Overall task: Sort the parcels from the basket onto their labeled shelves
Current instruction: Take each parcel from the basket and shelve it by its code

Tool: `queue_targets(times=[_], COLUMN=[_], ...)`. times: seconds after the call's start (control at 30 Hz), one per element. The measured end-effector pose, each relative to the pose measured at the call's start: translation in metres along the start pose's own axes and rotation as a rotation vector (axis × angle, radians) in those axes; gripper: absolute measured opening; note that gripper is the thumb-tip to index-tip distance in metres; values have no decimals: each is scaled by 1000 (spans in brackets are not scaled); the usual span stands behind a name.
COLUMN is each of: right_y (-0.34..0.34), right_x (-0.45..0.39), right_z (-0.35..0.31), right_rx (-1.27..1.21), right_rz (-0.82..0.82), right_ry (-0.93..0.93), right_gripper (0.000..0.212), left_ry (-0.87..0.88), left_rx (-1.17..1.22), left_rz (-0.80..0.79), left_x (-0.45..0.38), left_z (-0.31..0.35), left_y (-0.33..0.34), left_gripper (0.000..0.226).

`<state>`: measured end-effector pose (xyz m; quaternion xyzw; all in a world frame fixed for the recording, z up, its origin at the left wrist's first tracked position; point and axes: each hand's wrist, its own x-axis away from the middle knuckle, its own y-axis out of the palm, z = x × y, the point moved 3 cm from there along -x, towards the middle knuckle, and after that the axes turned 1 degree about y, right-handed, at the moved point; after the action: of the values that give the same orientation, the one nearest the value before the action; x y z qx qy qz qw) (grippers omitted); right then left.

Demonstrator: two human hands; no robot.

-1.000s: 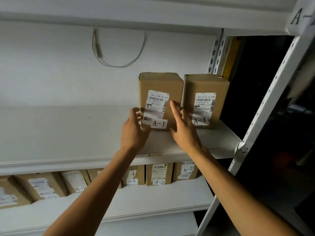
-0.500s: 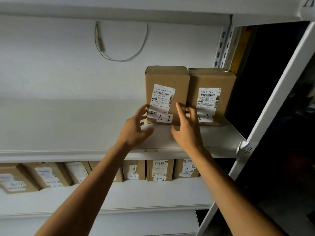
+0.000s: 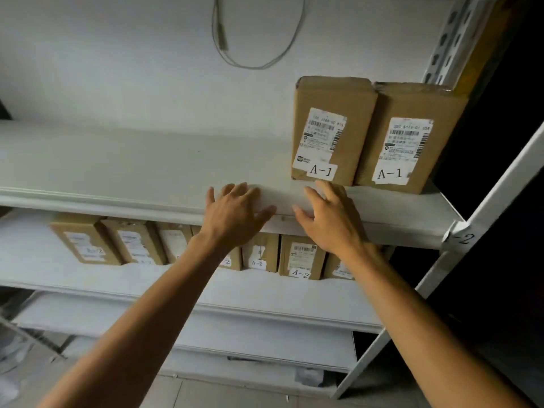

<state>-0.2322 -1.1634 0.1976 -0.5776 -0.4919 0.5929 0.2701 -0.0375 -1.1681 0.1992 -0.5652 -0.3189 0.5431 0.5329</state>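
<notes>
Upper shelf [image 3: 147,172] bears two A-1 parcels [image 3: 332,131] standing side by side.

Both forearms are bare from wrist to the bottom of the view, with no sleeve cuff showing. The left hand [image 3: 234,214], at about eleven o'clock from centre, and the right hand [image 3: 331,219], at about one o'clock, wear no gloves.

A stockroom; white metal shelving [image 3: 147,198] holds labelled cardboard parcels [image 3: 332,131].
</notes>
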Motion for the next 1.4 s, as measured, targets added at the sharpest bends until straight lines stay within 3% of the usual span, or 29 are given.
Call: queue_targets(times=[0.23,0.43,0.57,0.77,0.97,1.27,1.4], right_y=[40,79,90,66,12,-50,-54], right_x=[27,120,212,380,551,736,783], right_z=[-146,-339,-439,-566,-629,-648,-662], right_rx=[-204,-406,-419,-511,-595,-557,-480], right_rz=[25,-244,-405,-568,-692,-897,-960], right_ry=[-375,-747,-979,-1410,-1846,-2435,-2510], right_gripper=[45,53,59,68,70,67,63], left_ry=[-243,-714,-1065,-1612,-2069,-2708,-2829], left_rx=[-68,-152,-162,-178,-191,-146,-163], left_rz=[124,66,75,153,354,465,456], left_x=[133,344,508,727,875,965,971], left_z=[-97,-187,-194,-128,-18,132,159], left_y=[-32,-50,-67,-92,-104,-77,-67], left_gripper=[63,69,70,71,71,76,75])
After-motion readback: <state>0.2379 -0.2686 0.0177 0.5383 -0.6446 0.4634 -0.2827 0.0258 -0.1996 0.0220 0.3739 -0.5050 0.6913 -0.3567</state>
